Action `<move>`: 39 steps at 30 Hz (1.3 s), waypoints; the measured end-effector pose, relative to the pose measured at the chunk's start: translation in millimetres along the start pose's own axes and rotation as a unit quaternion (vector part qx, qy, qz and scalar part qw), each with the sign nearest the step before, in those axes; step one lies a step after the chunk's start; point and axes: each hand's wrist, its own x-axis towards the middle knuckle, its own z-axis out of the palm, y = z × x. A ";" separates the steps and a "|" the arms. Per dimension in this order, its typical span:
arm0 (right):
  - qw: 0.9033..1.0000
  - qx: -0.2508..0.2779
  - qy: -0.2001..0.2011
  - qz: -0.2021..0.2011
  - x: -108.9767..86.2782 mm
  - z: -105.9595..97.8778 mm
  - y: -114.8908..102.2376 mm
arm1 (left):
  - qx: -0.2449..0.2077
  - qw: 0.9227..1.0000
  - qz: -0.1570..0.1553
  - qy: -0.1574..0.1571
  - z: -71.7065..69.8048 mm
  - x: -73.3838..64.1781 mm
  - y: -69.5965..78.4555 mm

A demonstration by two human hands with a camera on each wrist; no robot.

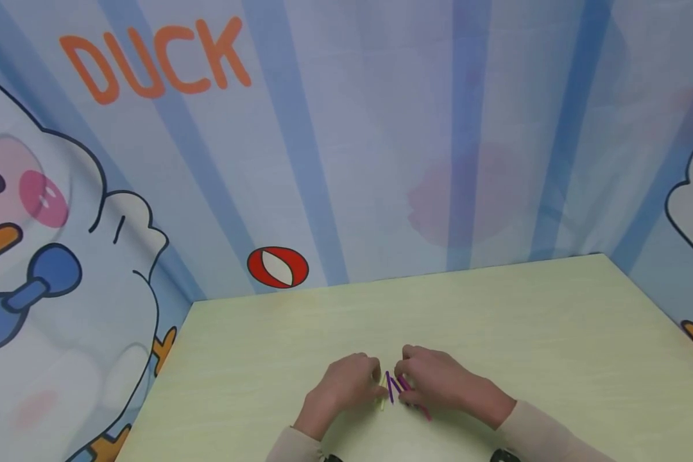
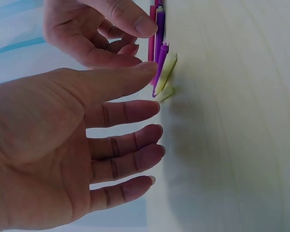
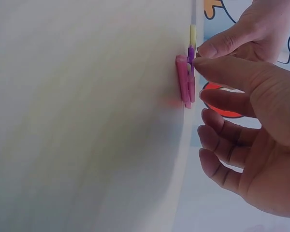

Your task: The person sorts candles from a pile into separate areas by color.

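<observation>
A small group of thin plastic-looking sticks lies on the table between my hands: purple point(image 1: 389, 386), pink point(image 1: 427, 412) and pale yellow point(image 1: 382, 405). My left hand point(image 1: 349, 385) is at the yellow end of the group. In the left wrist view its thumb tip is right beside a tapered purple stick point(image 2: 161, 63), with a yellow one point(image 2: 168, 72) just behind; the fingers are spread loosely. From the other side, my right hand point(image 1: 439, 380) reaches the pink sticks point(image 3: 181, 79). Its thumb tip overlaps the purple piece in the right wrist view, its other fingers loosely bent.
The pale wood-grain table point(image 1: 254, 359) extends around both hands. Behind it hangs a blue striped backdrop point(image 1: 375, 160) with the word DUCK, a red ball print point(image 1: 278, 267) and a large printed duck point(image 1: 86, 308) at the left.
</observation>
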 end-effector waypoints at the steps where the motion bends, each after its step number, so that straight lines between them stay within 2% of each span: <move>1: 1.000 0.002 0.000 -0.001 -0.1 0.2 -0.1 | -0.002 1.000 0.004 0.000 0.7 -0.1 -0.5; 11: 0.999 0.034 -0.022 0.001 0.5 0.2 -0.7 | -0.005 1.000 0.021 -0.003 2.7 1.2 -2.2; 21: 0.998 0.045 -0.045 0.012 0.5 2.2 -1.3 | -0.009 1.000 0.015 -0.013 0.7 0.7 1.5; 30: 0.994 0.062 -0.071 0.049 -1.7 -0.6 -10.5 | -0.016 1.000 0.017 -0.010 3.4 0.0 0.8; 39: 0.987 0.070 -0.074 0.121 -1.4 -1.4 -21.4 | -0.020 1.000 0.019 -0.013 3.7 -0.7 0.8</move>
